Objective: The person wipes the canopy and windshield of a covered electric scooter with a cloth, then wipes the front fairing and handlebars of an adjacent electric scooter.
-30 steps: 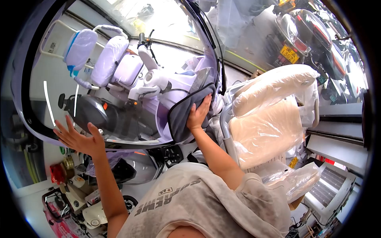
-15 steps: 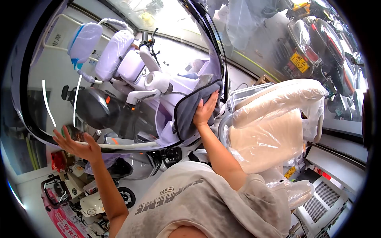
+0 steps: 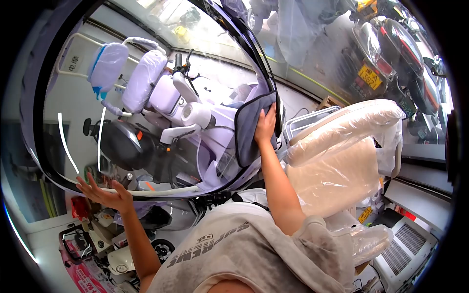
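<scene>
A large clear windshield with a black rim (image 3: 43,115) fills the upper left of the head view. My right hand (image 3: 265,126) presses a dark grey cloth with black edging (image 3: 247,134) against its right side, fingers lying along the fabric. Part of the cloth is hidden under that hand. My left hand (image 3: 105,194) is open at the lower left rim, palm up and fingers spread. Through the clear pane a pale lilac scooter (image 3: 162,93) with plastic-wrapped seats shows, beside a dark grey one (image 3: 122,136).
A cream seat wrapped in plastic (image 3: 337,176) stands close by my right arm. Several scooters with a yellow plate (image 3: 370,76) are at the upper right. More scooters (image 3: 122,260) stand at the lower left. A white vented unit (image 3: 403,251) sits at the lower right.
My right hand has slid the grey cloth to the right, toward the windshield's edge, and the cloth looks narrower. The whole view has shifted a little; my left hand stays open by the rim.
</scene>
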Demonstrator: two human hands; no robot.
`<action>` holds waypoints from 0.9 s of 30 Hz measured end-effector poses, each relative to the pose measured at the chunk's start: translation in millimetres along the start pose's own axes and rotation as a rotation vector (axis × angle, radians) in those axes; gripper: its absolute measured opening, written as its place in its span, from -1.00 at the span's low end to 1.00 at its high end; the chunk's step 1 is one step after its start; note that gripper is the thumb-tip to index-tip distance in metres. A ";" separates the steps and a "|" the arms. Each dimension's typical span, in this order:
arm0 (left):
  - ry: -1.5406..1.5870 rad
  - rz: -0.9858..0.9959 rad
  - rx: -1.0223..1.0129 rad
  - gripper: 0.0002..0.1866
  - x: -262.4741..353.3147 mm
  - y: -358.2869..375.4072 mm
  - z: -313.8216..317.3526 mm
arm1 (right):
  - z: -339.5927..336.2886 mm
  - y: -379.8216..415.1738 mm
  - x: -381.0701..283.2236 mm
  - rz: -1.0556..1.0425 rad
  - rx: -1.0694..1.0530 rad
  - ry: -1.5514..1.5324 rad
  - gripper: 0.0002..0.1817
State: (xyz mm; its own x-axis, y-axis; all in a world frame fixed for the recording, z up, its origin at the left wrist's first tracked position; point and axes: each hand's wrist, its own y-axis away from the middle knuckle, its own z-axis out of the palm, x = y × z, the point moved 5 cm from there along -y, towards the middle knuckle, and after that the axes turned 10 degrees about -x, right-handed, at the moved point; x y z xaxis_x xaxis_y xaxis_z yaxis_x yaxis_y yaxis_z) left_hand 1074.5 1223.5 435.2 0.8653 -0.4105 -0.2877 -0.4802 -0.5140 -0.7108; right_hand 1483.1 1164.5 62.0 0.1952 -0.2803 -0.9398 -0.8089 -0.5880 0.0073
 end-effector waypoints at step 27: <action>-0.038 -0.007 0.010 -0.33 3.1 0.3 -1.6 | 2.5 -137.4 -199.0 -0.457 0.076 0.107 -0.37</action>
State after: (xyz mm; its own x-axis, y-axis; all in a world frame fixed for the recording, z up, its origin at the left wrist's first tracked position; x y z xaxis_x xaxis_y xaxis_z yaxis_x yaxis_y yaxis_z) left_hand 1076.9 1220.9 435.2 0.8733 -0.3780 -0.3073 -0.4733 -0.5091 -0.7189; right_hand 1554.0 1303.0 247.3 0.5935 -0.0846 -0.8004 -0.6644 -0.6128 -0.4279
